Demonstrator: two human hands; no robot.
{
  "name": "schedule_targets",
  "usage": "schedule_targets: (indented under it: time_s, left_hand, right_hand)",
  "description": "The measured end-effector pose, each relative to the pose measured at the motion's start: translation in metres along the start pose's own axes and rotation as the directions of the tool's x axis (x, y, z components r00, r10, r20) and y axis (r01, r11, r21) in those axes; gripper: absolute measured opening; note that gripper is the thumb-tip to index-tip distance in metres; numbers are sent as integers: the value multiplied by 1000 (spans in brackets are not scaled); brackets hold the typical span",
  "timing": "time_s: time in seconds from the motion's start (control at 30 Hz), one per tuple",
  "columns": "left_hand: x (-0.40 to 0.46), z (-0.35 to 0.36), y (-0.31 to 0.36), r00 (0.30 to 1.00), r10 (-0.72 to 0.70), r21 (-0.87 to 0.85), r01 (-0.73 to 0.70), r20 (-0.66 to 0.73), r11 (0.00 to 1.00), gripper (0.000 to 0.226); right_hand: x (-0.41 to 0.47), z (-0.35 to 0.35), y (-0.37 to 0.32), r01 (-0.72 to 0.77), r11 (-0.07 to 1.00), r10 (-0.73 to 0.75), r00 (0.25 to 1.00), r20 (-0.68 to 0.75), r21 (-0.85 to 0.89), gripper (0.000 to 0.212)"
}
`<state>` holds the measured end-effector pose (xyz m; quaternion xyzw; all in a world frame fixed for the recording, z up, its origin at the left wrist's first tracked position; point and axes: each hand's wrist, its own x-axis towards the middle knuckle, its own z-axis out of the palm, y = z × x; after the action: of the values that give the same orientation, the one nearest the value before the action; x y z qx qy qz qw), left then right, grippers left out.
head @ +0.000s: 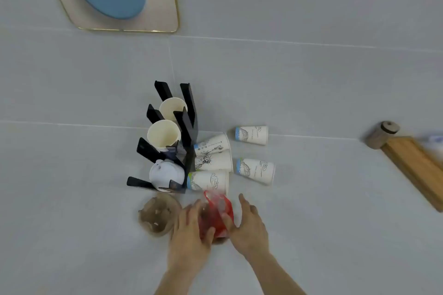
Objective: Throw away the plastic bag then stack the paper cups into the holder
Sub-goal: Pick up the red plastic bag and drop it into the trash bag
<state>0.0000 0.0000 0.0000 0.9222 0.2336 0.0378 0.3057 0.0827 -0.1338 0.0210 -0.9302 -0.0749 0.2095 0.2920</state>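
Note:
A red and clear plastic bag point(217, 213) lies crumpled on the pale table between my two hands. My left hand point(189, 230) presses its left side with the thumb on the bag. My right hand point(249, 225) holds its right side, fingers spread forward. A black cup holder point(184, 127) stands just behind, with paper cups point(164, 134) stacked in two of its slots and a white lid-like piece point(166, 173) in the front slot. Several printed paper cups point(254, 170) lie on their sides to the right of the holder.
A brown round container point(157, 217) with scraps inside sits left of my left hand. A wooden board point(417, 170) and a small round wooden jar point(381, 137) are at the right edge. A tray point(165, 7) with a blue plate is at the far left.

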Motion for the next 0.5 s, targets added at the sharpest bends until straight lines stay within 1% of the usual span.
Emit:
schedule_targets:
  time_s: [0.03,0.07,0.13,0.23,0.33,0.4,0.5]
  left_hand:
    - [1,2,-3,999,-22,-40,23,28,999,70]
    - [2,3,-3,998,-64,-68,65,26,996,71]
    - [2,6,-6,987,-149,-112,156,68,981,76]
    - [6,13,-6,964,-240,-204,258,112,944,73]
    - [9,14,-7,950,-267,-294,304,159,906,61]
    - [10,12,-9,950,-274,-321,309,150,895,57]
    - [12,4,-9,965,-240,-336,262,105,905,58]
  right_hand:
    - [3,6,0,-39,997,38,999,2,73,82]
    - [6,10,-1,-83,988,82,996,18,129,82]
    - [9,19,-2,-160,964,148,987,68,214,80]
    - [11,32,-2,-242,920,221,970,101,309,66]
    - [14,39,5,-311,874,289,950,114,373,46]
    - [18,43,13,-344,834,311,939,147,432,37]
    - [18,41,19,-354,743,320,933,163,568,23]
